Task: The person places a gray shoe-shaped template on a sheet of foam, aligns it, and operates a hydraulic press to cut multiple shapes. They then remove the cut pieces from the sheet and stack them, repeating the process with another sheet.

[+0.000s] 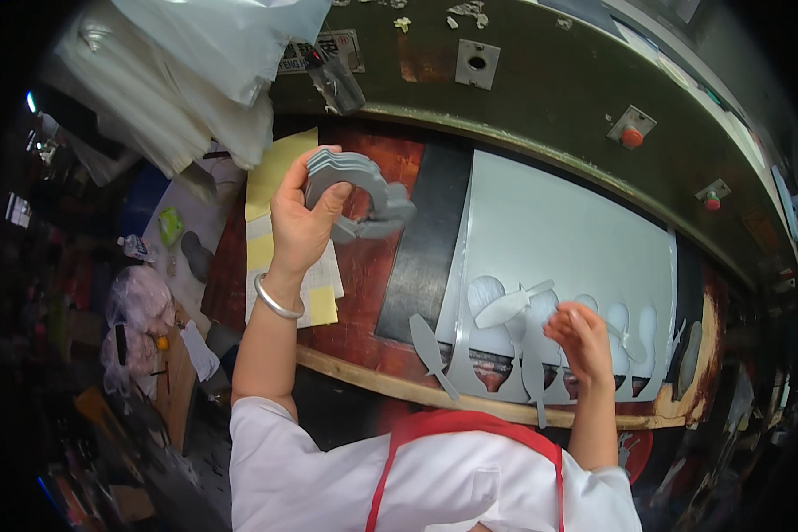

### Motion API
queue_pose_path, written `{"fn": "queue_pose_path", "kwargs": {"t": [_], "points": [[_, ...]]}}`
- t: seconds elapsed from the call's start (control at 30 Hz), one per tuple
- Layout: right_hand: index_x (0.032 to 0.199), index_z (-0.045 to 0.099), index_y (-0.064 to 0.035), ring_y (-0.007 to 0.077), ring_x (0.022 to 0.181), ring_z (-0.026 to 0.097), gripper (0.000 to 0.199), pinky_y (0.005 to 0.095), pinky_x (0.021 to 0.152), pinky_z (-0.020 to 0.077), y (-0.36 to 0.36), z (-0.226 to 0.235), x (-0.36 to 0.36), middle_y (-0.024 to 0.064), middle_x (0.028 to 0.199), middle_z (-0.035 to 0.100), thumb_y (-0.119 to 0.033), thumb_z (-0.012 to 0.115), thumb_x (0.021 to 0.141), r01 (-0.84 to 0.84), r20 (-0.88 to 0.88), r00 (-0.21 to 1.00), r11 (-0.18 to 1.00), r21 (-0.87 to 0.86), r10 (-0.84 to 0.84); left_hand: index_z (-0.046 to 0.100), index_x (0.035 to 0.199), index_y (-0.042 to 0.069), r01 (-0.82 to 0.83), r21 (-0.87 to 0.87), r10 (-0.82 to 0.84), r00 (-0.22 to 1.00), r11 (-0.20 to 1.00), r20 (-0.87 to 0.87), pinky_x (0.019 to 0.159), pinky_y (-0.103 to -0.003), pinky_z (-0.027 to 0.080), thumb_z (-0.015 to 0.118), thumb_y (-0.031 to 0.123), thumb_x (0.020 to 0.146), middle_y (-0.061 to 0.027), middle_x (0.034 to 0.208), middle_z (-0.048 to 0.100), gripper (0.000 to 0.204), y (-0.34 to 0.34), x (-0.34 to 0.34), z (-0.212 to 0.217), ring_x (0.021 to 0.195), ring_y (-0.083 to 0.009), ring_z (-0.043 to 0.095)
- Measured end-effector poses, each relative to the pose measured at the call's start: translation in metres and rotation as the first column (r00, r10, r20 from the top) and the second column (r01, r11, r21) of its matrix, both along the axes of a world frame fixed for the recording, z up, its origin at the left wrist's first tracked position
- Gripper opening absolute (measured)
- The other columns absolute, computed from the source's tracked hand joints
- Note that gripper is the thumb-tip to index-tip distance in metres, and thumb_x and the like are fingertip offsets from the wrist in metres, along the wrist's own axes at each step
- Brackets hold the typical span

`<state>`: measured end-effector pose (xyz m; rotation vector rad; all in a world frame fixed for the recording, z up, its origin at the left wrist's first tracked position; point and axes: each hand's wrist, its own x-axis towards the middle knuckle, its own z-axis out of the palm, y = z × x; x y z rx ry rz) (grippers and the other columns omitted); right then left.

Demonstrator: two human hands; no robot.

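Observation:
My left hand (300,222) is closed around a stack of curved grey cut-out pieces (355,182), thumb on the near face, held up over the reddish-brown table. Farther right, my right hand (581,339) hovers over the near part of a large grey sheet (567,213), its fingers loosely apart and nothing visible in them. Paddle-shaped grey offcuts lie about it: one (507,307) rests on the sheet left of the fingers, another (534,377) hangs toward the table's front edge, and a third (428,348) lies at the sheet's left. Sole-shaped openings (488,372) run along the sheet's near edge.
A dark green machine beam (417,71) with red buttons (630,136) spans the far side. Yellow and white papers (324,288) lie beside my left forearm. Clear plastic sheeting (177,80) hangs at the upper left. A wooden strip (363,377) edges the table.

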<state>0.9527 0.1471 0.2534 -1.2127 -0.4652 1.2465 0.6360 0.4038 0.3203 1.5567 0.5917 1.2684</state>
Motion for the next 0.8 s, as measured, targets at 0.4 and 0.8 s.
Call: {"fn": "queue_pose_path", "kwargs": {"t": [0.4,0.8], "points": [[0.101,0.061,0.0005,0.0174,0.075,0.065,0.016,0.0284,0.07,0.0538,-0.047,-0.033,0.002,0.0089,0.082,0.065,-0.012,0.056,0.092,0.137,0.033,0.991,0.977,-0.161,-0.133,0.063,0.106,0.005,0.445,0.589,0.19,0.666,0.674,-0.721,0.07,-0.037,0.044,0.061,-0.006,0.06,-0.0086,0.078,0.05,0.047,-0.004,-0.002,-0.155,0.074,-0.0273,0.051],[0.108,0.059,0.0025,0.0291,0.099,0.059,0.032,0.0358,0.086,0.0477,0.013,-0.027,-0.012,0.0161,0.103,0.063,-0.003,0.065,0.078,-0.165,0.931,0.311,0.975,-0.147,0.193,0.061,0.104,0.005,0.052,0.412,0.318,0.55,0.91,-0.772,0.088,-0.043,0.043,0.068,0.004,0.072,-0.0141,0.103,0.057,0.032,-0.064,0.011,-0.115,0.101,-0.0323,0.054]]}}
